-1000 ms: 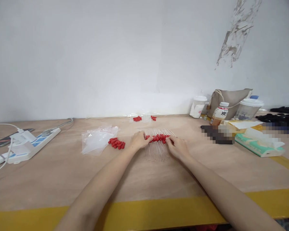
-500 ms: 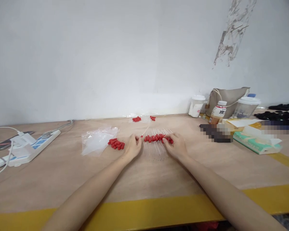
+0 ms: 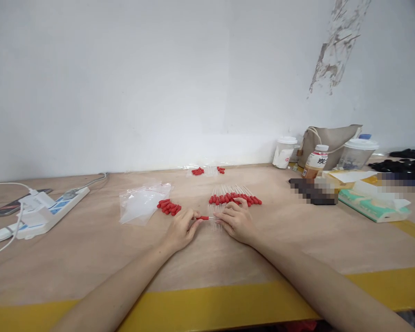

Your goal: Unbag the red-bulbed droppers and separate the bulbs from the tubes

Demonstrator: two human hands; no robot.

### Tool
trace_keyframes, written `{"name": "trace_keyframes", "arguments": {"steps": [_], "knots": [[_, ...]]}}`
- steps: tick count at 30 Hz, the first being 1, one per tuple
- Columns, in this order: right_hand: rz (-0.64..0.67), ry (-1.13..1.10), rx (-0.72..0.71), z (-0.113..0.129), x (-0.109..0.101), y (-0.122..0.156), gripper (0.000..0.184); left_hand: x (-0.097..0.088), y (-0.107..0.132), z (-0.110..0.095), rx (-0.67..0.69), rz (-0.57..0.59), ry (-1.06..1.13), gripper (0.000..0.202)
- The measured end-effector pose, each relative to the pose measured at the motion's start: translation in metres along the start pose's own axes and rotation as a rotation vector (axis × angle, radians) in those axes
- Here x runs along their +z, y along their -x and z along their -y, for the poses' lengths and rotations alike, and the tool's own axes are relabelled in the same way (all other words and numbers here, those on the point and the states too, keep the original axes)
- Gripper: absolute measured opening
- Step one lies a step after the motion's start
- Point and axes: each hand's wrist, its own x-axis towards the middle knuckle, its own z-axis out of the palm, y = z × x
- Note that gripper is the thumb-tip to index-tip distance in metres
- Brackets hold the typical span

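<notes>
Between my hands is a red rubber bulb (image 3: 204, 218) with a thin clear tube (image 3: 211, 218) lined up at its right end. My left hand (image 3: 182, 228) pinches the bulb from the left. My right hand (image 3: 238, 222) is closed at the other end of the tube, its fingers hiding that end. Just behind, droppers with red bulbs (image 3: 224, 198) lie in a row, pale stems pointing to the wall. Loose clear tubes (image 3: 216, 226) lie partly under my right hand. Left of my left hand sits a pile of red bulbs (image 3: 168, 207).
Clear plastic bags (image 3: 138, 203) lie left of the pile. More red pieces in plastic (image 3: 198, 171) rest by the wall. A power strip (image 3: 55, 214) stands at left. On the right are a drink bottle (image 3: 314, 162), a lidded cup (image 3: 284, 152) and a tissue pack (image 3: 373, 205).
My left hand has come down towards me, away from the row's left end. My right hand has left the row's right end and moved nearer and left, onto the thin tube.
</notes>
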Motion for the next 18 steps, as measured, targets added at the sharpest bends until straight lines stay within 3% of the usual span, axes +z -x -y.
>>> {"name": "trace_keyframes", "arguments": {"steps": [7,18], "knots": [[0.018,0.014,-0.021,0.0043,0.0024,0.0013,0.023,-0.0008,-0.0046,-0.0088,0.010,0.080,0.010,0.022],[0.040,-0.035,-0.061,0.0031,-0.0017,0.0059,0.024,0.0022,-0.0034,-0.0044,0.052,0.180,-0.114,0.028]]}}
